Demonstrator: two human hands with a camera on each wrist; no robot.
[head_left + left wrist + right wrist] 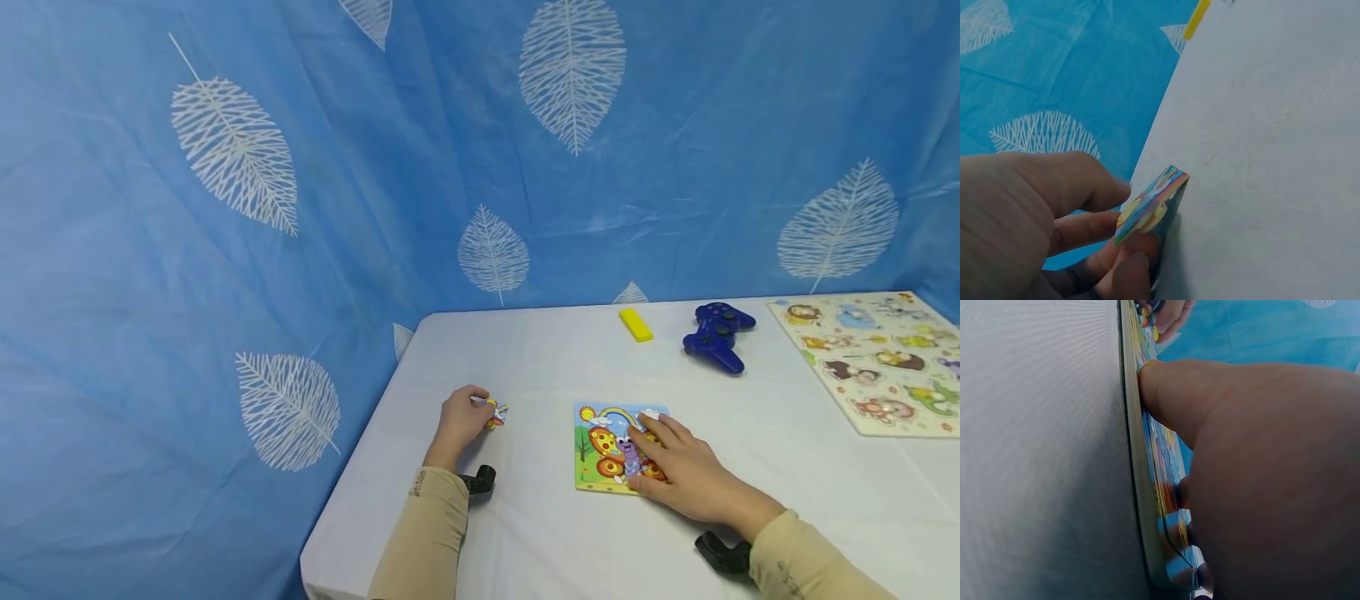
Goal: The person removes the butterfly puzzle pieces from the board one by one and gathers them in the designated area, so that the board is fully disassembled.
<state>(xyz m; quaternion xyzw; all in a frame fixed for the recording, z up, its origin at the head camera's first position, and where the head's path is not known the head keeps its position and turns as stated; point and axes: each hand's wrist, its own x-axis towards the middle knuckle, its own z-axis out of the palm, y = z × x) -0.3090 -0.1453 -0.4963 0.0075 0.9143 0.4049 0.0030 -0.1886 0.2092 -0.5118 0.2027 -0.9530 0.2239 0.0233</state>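
My left hand (459, 423) pinches a small, colourful jigsaw puzzle piece (1152, 203) between thumb and fingers, over the left part of the table. In the left wrist view the piece is tilted, with its printed face partly seen and its shadow on the white cloth. My right hand (686, 471) rests with spread fingers on a square butterfly puzzle (596, 471), covering its right side. The thumb lies on the puzzle's near edge. Seen edge-on in the right wrist view, the puzzle (1141, 481) lies flat on the table under the fingers.
A yellow block (636, 325) and a blue game controller (718, 336) lie near the table's back edge. At the far right is a large board with animal pictures (877, 362). Blue curtains (420, 150) with white leaves hang behind and left of the white-covered table (536, 350).
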